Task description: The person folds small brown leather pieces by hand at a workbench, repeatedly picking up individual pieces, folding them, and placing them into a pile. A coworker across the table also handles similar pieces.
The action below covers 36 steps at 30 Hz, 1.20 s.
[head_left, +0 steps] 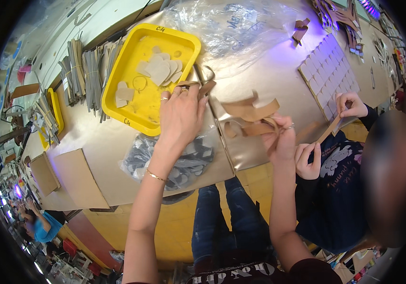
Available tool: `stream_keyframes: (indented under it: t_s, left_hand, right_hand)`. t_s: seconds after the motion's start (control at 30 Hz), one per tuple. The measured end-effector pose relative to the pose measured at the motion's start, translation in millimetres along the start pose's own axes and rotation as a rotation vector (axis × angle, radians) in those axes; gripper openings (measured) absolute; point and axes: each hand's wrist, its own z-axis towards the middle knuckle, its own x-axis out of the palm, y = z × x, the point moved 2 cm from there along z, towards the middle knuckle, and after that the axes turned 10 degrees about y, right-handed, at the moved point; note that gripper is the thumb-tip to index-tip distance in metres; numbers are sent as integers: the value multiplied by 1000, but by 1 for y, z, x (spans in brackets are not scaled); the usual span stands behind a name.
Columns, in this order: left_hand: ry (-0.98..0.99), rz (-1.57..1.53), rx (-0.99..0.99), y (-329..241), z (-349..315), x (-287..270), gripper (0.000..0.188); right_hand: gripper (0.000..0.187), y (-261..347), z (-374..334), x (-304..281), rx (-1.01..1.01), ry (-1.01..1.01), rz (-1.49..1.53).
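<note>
My left hand (180,113) is at the right edge of a yellow tray (110,102), fingers bent round a short dark-brown strip (206,89) that pokes out past the fingertips. A few tan leather strips (255,113), curled and loosely bunched, hang from my right hand (280,137), whose fingers are closed on them. The strips lie over the table just left of that hand. Inside the tray are beige rounded pieces (158,71) and a rubber band (140,84).
A clear bag of grey pieces (179,161) lies below the tray, with bundled grey strips (89,71) to its left. Clear plastic sheeting (231,28) covers the back. A board of pale pieces (328,71) stands right. Beside me, a co-worker's hands (309,161) stretch a tan strip.
</note>
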Motion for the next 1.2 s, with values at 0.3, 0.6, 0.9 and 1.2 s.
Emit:
stream_keyframes:
  t_s: [0.3,0.6,0.9,1.2]
  left_hand:
    - [87,-669,-20,-31,-16,-10,32]
    - [90,-976,55,-47,-18,-1,29]
    - [-55,-608,141,-54,-23,-7,27]
    - [89,-965,-39,-47,-23,-16,27]
  right_hand:
    - [33,-6,4,-4,63,59,-287]
    - [37,-4,9,9,84,201,-404]
    - [16,-10,10,22,-374,270,-1024]
    - [14,-3,4,44,-547,347,-1543]
